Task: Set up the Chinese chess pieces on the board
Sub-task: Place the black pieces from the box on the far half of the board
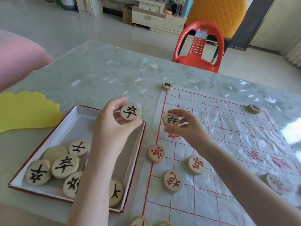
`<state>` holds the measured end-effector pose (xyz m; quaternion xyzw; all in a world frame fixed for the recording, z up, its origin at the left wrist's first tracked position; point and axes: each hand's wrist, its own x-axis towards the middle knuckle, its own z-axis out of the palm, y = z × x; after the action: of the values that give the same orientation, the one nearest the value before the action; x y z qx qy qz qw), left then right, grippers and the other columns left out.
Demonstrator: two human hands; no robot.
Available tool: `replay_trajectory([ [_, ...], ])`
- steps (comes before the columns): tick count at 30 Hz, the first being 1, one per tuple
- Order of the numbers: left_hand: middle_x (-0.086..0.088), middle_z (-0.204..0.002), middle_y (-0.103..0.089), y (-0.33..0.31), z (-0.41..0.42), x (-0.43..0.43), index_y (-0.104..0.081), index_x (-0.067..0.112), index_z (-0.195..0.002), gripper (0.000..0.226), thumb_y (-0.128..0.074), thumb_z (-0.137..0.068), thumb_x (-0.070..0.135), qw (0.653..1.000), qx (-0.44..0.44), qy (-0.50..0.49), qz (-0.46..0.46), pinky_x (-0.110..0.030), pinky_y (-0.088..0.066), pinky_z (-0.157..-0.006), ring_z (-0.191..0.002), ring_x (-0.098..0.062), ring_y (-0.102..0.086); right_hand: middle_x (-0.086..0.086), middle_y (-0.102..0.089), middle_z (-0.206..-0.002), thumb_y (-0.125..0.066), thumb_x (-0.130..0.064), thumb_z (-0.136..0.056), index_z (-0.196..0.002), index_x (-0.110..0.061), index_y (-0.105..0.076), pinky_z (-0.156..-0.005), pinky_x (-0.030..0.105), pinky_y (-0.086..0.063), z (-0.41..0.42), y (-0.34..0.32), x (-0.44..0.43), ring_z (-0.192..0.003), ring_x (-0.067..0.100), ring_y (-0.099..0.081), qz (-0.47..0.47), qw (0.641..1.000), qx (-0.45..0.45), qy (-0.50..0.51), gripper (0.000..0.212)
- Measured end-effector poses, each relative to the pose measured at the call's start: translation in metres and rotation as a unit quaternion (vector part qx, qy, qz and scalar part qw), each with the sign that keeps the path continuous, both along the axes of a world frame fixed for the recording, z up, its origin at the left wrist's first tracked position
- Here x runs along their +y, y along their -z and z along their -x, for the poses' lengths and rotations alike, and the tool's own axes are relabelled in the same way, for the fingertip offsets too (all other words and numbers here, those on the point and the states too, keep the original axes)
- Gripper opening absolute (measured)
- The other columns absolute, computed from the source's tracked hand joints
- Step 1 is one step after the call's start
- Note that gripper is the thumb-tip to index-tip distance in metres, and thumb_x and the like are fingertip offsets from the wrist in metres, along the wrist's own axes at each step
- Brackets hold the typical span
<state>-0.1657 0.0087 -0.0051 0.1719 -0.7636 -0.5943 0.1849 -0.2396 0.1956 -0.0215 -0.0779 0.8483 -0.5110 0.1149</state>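
Note:
My left hand (112, 124) pinches a round wooden piece with a black character (130, 112) above the far right corner of the open box (48, 136). My right hand (189, 126) pinches another black-lettered piece (171, 119) just over the left edge of the white board with red lines (228, 144). Several black-lettered pieces (65, 165) lie in the box. Red-lettered pieces (156, 153) (196, 165) (173, 181) (274, 183) lie on the board's near half. Black pieces sit at the far left corner (167, 86) and far right edge (254, 108).
The green leaf-patterned tablecloth (105, 70) covers the table. A yellow fan-shaped sheet (24, 108) lies left of the box. A red plastic chair (198, 49) stands beyond the table's far edge. Two more pieces (140, 221) peek in at the bottom.

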Motion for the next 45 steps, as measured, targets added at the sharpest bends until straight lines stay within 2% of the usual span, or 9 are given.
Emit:
replay_trajectory([
  [2, 0.011, -0.108, -0.065, -0.001, 0.005, 0.009, -0.060, 0.026, -0.114, 0.056, -0.081, -0.064, 0.013, 1.000, 0.005, 0.003, 0.029, -0.017, -0.048, -0.087, -0.098, -0.005, -0.062, 0.005, -0.054, -0.116, -0.080, -0.017, -0.068, -0.115, -0.024, -0.057, -0.071, 0.019, -0.045, 0.024, 0.011, 0.014, -0.100, 0.020, -0.052, -0.023, 0.999, 0.018, 0.043, 0.052],
  [6, 0.012, -0.102, -0.064, -0.002, 0.017, 0.029, -0.063, 0.024, -0.114, 0.051, -0.079, -0.066, 0.018, 0.994, -0.004, 0.016, 0.106, 0.006, -0.035, -0.068, -0.085, 0.003, -0.057, 0.000, -0.052, -0.113, -0.079, -0.020, -0.070, -0.121, -0.019, -0.056, -0.095, 0.037, -0.043, 0.072, 0.021, 0.027, -0.114, 0.026, -0.044, -0.096, 0.988, 0.065, 0.107, 0.056],
  [14, 0.017, -0.098, -0.059, 0.003, 0.031, 0.051, -0.062, 0.025, -0.116, 0.052, -0.079, -0.067, 0.020, 0.992, -0.025, 0.029, 0.121, 0.005, -0.034, -0.068, -0.087, 0.005, -0.051, 0.002, -0.050, -0.125, -0.074, -0.030, -0.075, -0.128, -0.023, -0.052, -0.099, 0.038, -0.038, 0.108, 0.029, 0.019, -0.122, 0.024, -0.030, -0.192, 0.976, 0.063, 0.087, 0.058],
  [17, 0.018, -0.098, -0.058, 0.004, 0.031, 0.053, -0.061, 0.026, -0.116, 0.052, -0.079, -0.068, 0.021, 0.990, -0.029, 0.028, 0.133, 0.000, -0.036, -0.069, -0.089, 0.002, -0.051, -0.001, -0.046, -0.128, -0.071, -0.032, -0.079, -0.130, -0.024, -0.050, -0.094, 0.032, -0.039, 0.092, 0.015, 0.021, -0.118, 0.021, -0.035, -0.140, 0.982, 0.107, 0.071, 0.056],
  [21, 0.012, -0.103, -0.061, 0.010, 0.037, 0.058, -0.059, 0.023, -0.118, 0.053, -0.078, -0.069, 0.022, 0.986, -0.037, 0.042, 0.156, -0.002, -0.037, -0.069, -0.096, -0.004, -0.052, -0.005, -0.055, -0.118, -0.059, -0.033, -0.088, -0.116, -0.028, -0.062, -0.083, 0.024, -0.031, 0.056, -0.006, 0.029, -0.109, 0.017, -0.043, -0.085, 0.985, 0.152, -0.008, 0.029],
  [24, 0.001, -0.106, -0.066, 0.016, 0.058, 0.063, -0.062, 0.017, -0.115, 0.051, -0.079, -0.067, 0.021, 0.980, -0.064, 0.037, 0.182, -0.016, -0.039, -0.077, -0.102, -0.016, -0.057, -0.008, -0.060, -0.113, -0.057, -0.022, -0.090, -0.110, -0.025, -0.064, -0.080, 0.022, -0.038, 0.047, -0.012, 0.048, -0.103, 0.014, -0.048, -0.068, 0.988, 0.134, 0.031, 0.022],
  [29, -0.009, -0.113, -0.057, 0.021, 0.102, 0.076, -0.062, 0.014, -0.111, 0.049, -0.079, -0.065, 0.016, 0.967, -0.092, 0.054, 0.230, -0.029, -0.043, -0.088, -0.107, -0.024, -0.053, -0.006, -0.065, -0.106, -0.054, -0.010, -0.090, -0.106, -0.020, -0.066, -0.071, 0.010, -0.040, 0.037, -0.009, 0.073, -0.089, 0.001, -0.054, 0.003, 0.994, 0.068, 0.085, 0.022],
  [36, -0.014, -0.119, -0.054, 0.038, 0.121, 0.079, -0.059, 0.011, -0.117, 0.042, -0.069, -0.076, 0.015, 0.928, -0.175, 0.056, 0.323, -0.035, -0.042, -0.093, -0.111, -0.030, -0.050, -0.009, -0.067, -0.102, -0.054, -0.009, -0.089, -0.103, -0.022, -0.067, -0.077, 0.013, -0.040, 0.026, -0.003, 0.087, -0.099, 0.010, -0.058, 0.031, 0.994, 0.056, 0.091, 0.023],
  [45, -0.011, -0.121, -0.057, 0.025, 0.097, 0.066, -0.057, 0.013, -0.122, 0.045, -0.068, -0.079, 0.024, 0.949, -0.103, 0.051, 0.295, -0.036, -0.039, -0.096, -0.115, -0.028, -0.049, -0.009, -0.066, -0.104, -0.054, -0.009, -0.089, -0.107, -0.020, -0.065, -0.073, 0.010, -0.040, 0.001, -0.013, 0.069, -0.094, 0.007, -0.056, 0.010, 0.997, 0.064, 0.031, 0.024],
])
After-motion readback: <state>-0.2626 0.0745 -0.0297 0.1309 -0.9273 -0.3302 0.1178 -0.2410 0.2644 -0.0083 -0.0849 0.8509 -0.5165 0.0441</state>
